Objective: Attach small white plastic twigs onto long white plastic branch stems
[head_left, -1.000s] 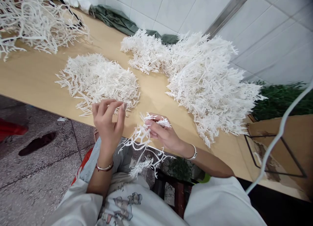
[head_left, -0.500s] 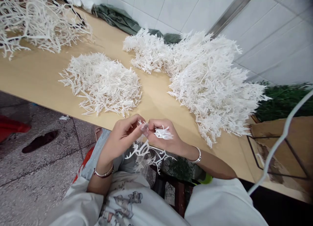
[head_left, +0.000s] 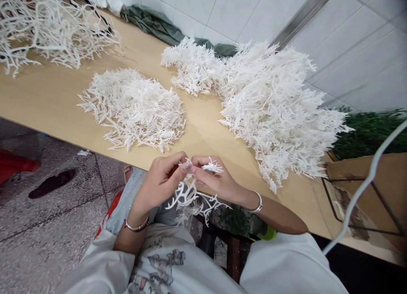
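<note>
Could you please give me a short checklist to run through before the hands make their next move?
1. Right hand holding the white branching piece: ok.
2. Left hand at the piece: ok, fingertips meeting the right hand's.
3. Exact pinch point visible: cannot tell, fingers cover it.
4. Piece fully over the table: not ok, branches hang past the near edge.
5. Middle pile and large right-hand pile separate: ok, bare tabletop between them.

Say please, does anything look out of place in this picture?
A dark shoe lies on the floor at left with no mate in view, and a small white scrap lies near it, looking like dropped litter.
</note>
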`<control>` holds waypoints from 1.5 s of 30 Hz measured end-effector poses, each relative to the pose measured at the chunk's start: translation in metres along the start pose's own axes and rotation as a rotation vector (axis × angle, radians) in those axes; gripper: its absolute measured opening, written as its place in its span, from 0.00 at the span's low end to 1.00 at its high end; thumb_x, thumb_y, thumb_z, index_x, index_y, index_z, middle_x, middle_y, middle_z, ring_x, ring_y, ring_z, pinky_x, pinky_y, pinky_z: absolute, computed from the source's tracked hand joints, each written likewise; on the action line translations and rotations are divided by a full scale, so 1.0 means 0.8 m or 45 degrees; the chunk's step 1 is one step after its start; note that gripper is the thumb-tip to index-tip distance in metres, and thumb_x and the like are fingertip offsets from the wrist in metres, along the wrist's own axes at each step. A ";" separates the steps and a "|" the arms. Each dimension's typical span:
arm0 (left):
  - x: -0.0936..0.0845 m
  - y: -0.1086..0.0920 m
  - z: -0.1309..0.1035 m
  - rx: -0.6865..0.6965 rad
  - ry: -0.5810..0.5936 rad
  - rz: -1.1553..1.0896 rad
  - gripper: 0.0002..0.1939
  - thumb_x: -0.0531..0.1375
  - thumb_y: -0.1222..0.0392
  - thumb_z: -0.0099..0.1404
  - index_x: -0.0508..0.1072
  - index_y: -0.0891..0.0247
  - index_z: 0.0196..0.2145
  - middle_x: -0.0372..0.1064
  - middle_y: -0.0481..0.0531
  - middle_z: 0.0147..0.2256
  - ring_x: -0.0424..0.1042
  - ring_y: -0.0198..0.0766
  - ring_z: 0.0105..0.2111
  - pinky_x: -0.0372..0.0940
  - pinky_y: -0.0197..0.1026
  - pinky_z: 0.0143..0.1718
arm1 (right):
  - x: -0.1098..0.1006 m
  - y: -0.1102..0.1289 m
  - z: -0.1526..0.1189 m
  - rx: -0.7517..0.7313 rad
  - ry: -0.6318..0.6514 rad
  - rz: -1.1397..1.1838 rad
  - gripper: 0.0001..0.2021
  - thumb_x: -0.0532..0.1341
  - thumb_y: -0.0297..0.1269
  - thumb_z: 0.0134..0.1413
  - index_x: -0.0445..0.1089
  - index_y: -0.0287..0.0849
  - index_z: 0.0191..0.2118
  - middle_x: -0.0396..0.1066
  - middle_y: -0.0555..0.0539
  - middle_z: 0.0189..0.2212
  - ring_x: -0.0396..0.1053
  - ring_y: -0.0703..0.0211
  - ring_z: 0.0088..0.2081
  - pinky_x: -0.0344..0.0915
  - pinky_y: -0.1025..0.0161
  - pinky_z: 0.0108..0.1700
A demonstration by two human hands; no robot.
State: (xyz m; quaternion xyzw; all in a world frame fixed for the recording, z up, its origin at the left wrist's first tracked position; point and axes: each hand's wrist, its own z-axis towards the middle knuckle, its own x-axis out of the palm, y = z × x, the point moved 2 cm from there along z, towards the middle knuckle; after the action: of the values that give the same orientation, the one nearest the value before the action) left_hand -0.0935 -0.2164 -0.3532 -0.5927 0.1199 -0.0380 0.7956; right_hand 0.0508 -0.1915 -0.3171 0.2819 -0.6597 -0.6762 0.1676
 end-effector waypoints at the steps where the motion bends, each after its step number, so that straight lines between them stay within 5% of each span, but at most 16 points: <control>1: 0.001 0.001 0.000 -0.014 -0.004 0.008 0.17 0.51 0.50 0.68 0.60 0.63 0.26 0.50 0.42 0.21 0.50 0.30 0.22 0.47 0.36 0.24 | 0.000 0.000 0.000 0.010 -0.006 0.014 0.17 0.61 0.42 0.55 0.58 0.39 0.21 0.51 0.57 0.17 0.48 0.72 0.19 0.45 0.70 0.20; 11: 0.016 0.000 -0.001 -0.122 -0.160 -0.203 0.23 0.53 0.49 0.67 0.58 0.65 0.19 0.45 0.43 0.18 0.44 0.28 0.20 0.42 0.36 0.21 | 0.006 -0.035 0.006 0.241 0.069 0.606 0.14 0.63 0.40 0.46 0.58 0.41 0.21 0.50 0.59 0.14 0.43 0.74 0.15 0.39 0.72 0.16; 16: 0.021 0.006 0.001 -0.107 0.168 -0.867 0.28 0.53 0.46 0.67 0.51 0.63 0.16 0.39 0.40 0.12 0.39 0.25 0.13 0.37 0.34 0.15 | 0.009 -0.024 0.002 0.202 0.258 0.872 0.19 0.65 0.37 0.42 0.53 0.40 0.16 0.50 0.59 0.11 0.46 0.74 0.13 0.45 0.72 0.15; 19: 0.006 0.007 0.005 -0.047 0.005 -1.132 0.29 0.51 0.47 0.67 0.46 0.63 0.15 0.35 0.39 0.09 0.37 0.25 0.10 0.39 0.34 0.14 | 0.005 -0.011 0.001 0.081 0.383 1.077 0.25 0.66 0.37 0.42 0.47 0.41 0.14 0.45 0.60 0.09 0.43 0.75 0.11 0.43 0.73 0.14; 22: -0.018 0.011 0.007 0.085 -0.543 -0.762 0.27 0.53 0.52 0.67 0.48 0.62 0.15 0.41 0.41 0.12 0.43 0.28 0.13 0.44 0.35 0.17 | 0.000 -0.010 0.002 0.042 0.246 0.956 0.23 0.66 0.40 0.45 0.50 0.41 0.15 0.47 0.59 0.12 0.44 0.74 0.13 0.43 0.72 0.15; 25: -0.031 0.014 0.009 0.183 -0.918 0.186 0.21 0.54 0.55 0.67 0.57 0.62 0.18 0.54 0.46 0.19 0.55 0.33 0.22 0.53 0.39 0.28 | -0.002 -0.017 0.002 0.055 0.028 0.670 0.20 0.65 0.43 0.49 0.55 0.40 0.19 0.49 0.58 0.16 0.45 0.74 0.16 0.42 0.72 0.17; 28: -0.029 0.023 0.018 0.142 -0.842 0.917 0.12 0.53 0.56 0.67 0.65 0.61 0.26 0.66 0.52 0.29 0.60 0.41 0.34 0.55 0.45 0.41 | -0.001 -0.022 0.002 0.017 -0.101 0.461 0.18 0.63 0.42 0.54 0.57 0.40 0.21 0.47 0.58 0.17 0.44 0.74 0.17 0.42 0.72 0.18; 31: -0.026 0.031 0.024 0.108 -0.757 1.155 0.09 0.55 0.55 0.66 0.70 0.62 0.35 0.69 0.57 0.38 0.59 0.48 0.43 0.55 0.48 0.46 | -0.002 -0.023 0.003 -0.011 -0.197 0.371 0.17 0.62 0.40 0.56 0.58 0.40 0.22 0.47 0.59 0.15 0.43 0.75 0.16 0.42 0.72 0.17; 39: -0.025 0.029 0.025 0.155 -0.758 1.081 0.14 0.61 0.50 0.61 0.72 0.60 0.39 0.70 0.57 0.43 0.61 0.50 0.46 0.55 0.52 0.49 | -0.008 -0.014 0.004 -0.144 -0.404 0.045 0.17 0.60 0.38 0.56 0.56 0.40 0.20 0.48 0.58 0.16 0.45 0.73 0.17 0.44 0.70 0.19; 42: -0.028 0.020 0.019 0.313 -0.845 0.646 0.06 0.63 0.56 0.61 0.73 0.59 0.34 0.71 0.52 0.37 0.66 0.42 0.40 0.59 0.46 0.43 | -0.007 -0.007 0.003 -0.247 -0.437 -0.148 0.17 0.58 0.34 0.55 0.54 0.41 0.19 0.47 0.58 0.15 0.45 0.73 0.18 0.43 0.70 0.19; 45: -0.024 0.005 0.009 0.434 -0.703 0.113 0.06 0.62 0.57 0.62 0.72 0.59 0.29 0.68 0.48 0.28 0.66 0.37 0.31 0.60 0.40 0.33 | -0.005 -0.004 0.002 -0.327 -0.436 -0.289 0.17 0.58 0.30 0.53 0.51 0.41 0.18 0.46 0.58 0.15 0.43 0.73 0.17 0.42 0.70 0.19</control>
State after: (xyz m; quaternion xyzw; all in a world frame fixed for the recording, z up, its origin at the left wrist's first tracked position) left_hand -0.1104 -0.2043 -0.3523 -0.4330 -0.0827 0.1393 0.8867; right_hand 0.0539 -0.1876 -0.3194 0.2117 -0.5511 -0.8071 0.0106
